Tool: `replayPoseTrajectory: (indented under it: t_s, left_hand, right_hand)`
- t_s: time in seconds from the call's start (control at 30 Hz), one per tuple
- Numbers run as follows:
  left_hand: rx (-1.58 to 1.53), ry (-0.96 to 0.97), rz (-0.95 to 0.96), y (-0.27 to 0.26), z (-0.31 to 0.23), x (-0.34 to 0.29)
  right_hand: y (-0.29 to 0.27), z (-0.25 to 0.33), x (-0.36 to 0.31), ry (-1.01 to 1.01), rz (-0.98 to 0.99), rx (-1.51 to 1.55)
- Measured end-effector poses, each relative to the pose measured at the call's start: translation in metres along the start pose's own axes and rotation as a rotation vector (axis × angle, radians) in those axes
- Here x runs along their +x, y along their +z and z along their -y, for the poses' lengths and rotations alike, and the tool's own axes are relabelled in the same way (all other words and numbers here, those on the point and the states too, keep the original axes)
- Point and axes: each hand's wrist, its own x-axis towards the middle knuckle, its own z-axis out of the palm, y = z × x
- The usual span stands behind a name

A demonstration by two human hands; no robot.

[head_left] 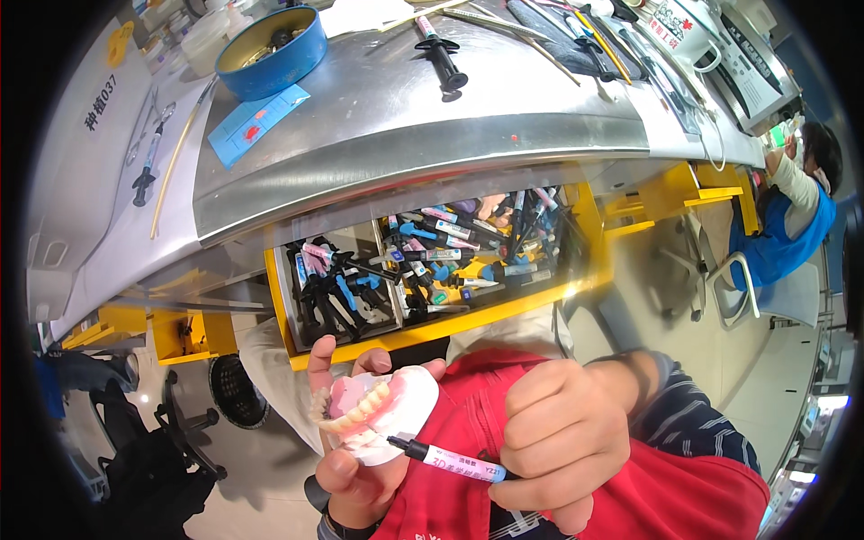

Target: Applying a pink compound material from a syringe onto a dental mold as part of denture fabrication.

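Note:
My left hand (349, 481) is closed around a dental model (409, 405) with a white plaster base, pink gums and a row of yellowish teeth. Its thumb presses the lower side, and the other fingers show behind the upper edge. In my right hand (567, 432) is a small resin syringe (457, 463) with a pink and blue label, gripped in a fist. The syringe's black tip points left and sits at the plaster base, just below the teeth; whether it touches I cannot tell. The fingers hide the syringe's back end.
Beyond my hands, a yellow-edged drawer (477, 315) stands open, full of syringes. On the metal-topped bench (387, 117) are a blue round tin (274, 54), a blue packet (256, 121), a black syringe (441, 58) and several thin tools. A person in blue (787, 234) sits at the right.

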Motion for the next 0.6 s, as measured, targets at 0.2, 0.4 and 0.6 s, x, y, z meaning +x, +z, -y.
replayPoseTrajectory:
  t_s: [0.2,0.4,0.6]
  left_hand:
    - [0.012,0.003,-0.006,0.002,0.001,0.0]
    - [0.03,0.004,-0.01,0.001,0.001,0.0]
    - [0.031,-0.001,-0.022,0.003,0.0,-0.001]
  right_hand:
    - [-0.001,0.003,0.001,0.065,-0.012,0.015]
    - [-0.007,-0.003,0.005,0.025,0.112,0.086]
    - [-0.002,0.003,0.001,0.075,-0.001,0.029]
